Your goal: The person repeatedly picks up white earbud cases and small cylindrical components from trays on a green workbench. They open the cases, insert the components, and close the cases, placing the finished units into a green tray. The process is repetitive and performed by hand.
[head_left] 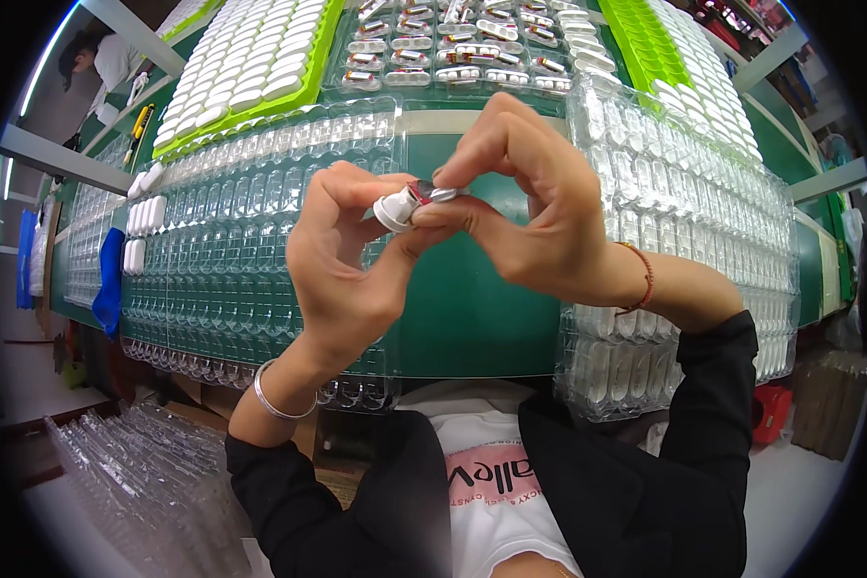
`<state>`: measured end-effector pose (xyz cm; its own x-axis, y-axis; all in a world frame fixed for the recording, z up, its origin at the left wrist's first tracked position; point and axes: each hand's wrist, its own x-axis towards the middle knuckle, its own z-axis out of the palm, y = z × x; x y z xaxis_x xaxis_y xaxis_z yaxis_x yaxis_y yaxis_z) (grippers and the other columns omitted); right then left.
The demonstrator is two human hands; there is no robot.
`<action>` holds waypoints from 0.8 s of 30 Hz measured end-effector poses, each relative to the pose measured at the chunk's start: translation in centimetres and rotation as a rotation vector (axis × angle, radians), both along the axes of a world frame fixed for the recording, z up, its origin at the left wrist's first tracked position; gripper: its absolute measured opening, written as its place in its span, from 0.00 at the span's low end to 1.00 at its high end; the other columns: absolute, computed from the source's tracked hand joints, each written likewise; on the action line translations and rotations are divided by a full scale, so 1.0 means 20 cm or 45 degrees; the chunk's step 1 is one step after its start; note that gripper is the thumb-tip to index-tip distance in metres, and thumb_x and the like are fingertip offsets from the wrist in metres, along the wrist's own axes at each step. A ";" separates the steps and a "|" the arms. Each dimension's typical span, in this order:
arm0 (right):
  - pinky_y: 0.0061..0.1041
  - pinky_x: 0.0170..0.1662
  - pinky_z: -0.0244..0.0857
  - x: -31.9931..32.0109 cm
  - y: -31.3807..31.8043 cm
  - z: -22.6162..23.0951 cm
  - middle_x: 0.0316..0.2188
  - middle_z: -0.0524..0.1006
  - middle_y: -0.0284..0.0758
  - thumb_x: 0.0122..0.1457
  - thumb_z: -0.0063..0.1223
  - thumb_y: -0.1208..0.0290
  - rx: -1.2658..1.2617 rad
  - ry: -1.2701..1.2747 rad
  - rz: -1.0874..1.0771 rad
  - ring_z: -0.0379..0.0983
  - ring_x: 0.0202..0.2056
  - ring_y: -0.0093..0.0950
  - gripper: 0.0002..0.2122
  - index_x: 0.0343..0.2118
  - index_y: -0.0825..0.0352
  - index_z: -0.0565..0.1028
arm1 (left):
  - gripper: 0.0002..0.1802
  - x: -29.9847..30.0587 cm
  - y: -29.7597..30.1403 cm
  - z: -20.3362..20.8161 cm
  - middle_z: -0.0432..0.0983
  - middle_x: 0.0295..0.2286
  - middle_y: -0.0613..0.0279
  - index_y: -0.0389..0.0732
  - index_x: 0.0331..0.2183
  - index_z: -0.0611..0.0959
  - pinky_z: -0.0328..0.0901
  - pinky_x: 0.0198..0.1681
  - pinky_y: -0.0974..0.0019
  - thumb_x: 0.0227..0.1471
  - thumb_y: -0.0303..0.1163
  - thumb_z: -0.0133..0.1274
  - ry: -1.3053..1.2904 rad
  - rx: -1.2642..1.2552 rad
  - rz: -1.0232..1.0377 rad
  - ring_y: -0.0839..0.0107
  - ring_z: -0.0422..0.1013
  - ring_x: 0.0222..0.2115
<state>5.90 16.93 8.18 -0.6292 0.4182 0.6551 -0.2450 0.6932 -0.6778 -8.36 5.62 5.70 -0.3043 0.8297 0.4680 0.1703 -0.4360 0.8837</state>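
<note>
The left hand (342, 275) is curled closed, its thumb and forefinger pinching a small white plastic cap (393, 210), rounded and smooth, with a flared rim. The right hand (530, 207) meets it from the other side, its fingers bent into an arch and its thumb and fingertips gripping a small silvery metal piece with a red part (426, 193) that touches the open end of the cap. Both things sit between the two hands, held up above the bench. A smooth silver bangle (274, 403) circles the left wrist; a thin red-orange cord bracelet (643, 279) circles the right. Black sleeves cover both forearms.

Directly beneath the hands lies a bare strip of dark green bench surface (472, 318). Under and to the left of the left hand spreads a clear, glossy blister tray (212, 289) moulded into rows of small oblong pockets. Beside the right hand stands a stack of the same clear trays (684, 222), some lower pockets holding white oval pieces. Beyond the hands, a bright green tray (323, 48) carries tight rows of white oval shells (250, 58), and next to it a clear tray holds small metal-and-red parts (452, 48). Another green tray (645, 43) lies past the right hand. Down left of the left forearm, loose clear trays (135, 462) are heaped. Far off to the upper left a person (106, 58) bends over the bench.
</note>
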 end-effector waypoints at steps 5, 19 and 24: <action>0.22 0.44 0.68 -0.01 0.05 -0.04 0.36 0.71 0.31 0.50 0.61 0.87 -0.498 0.115 0.397 0.72 0.40 0.21 0.14 0.37 0.67 0.70 | 0.17 0.01 0.00 0.03 0.73 0.37 0.57 0.32 0.39 0.73 0.69 0.45 0.71 0.48 0.15 0.60 -0.066 0.077 -0.019 0.73 0.73 0.39; 0.20 0.36 0.66 0.01 0.07 0.00 0.32 0.79 0.28 0.48 0.67 0.75 -0.441 -0.114 0.285 0.74 0.36 0.19 0.12 0.35 0.65 0.77 | 0.18 0.00 0.01 -0.01 0.73 0.39 0.54 0.31 0.41 0.72 0.69 0.47 0.69 0.47 0.12 0.58 -0.205 0.038 -0.062 0.70 0.73 0.41; 0.20 0.38 0.66 0.02 0.13 0.03 0.31 0.78 0.27 0.47 0.68 0.74 -0.396 -0.243 0.435 0.73 0.35 0.18 0.13 0.37 0.65 0.78 | 0.17 -0.03 0.01 -0.02 0.74 0.39 0.54 0.31 0.41 0.72 0.70 0.45 0.70 0.49 0.12 0.57 -0.063 0.033 -0.054 0.71 0.74 0.41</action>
<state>6.32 19.50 8.81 -0.8611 0.3244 0.3916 -0.2740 0.3528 -0.8947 -9.03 5.90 5.39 -0.2925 0.8302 0.4746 0.1075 -0.4646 0.8790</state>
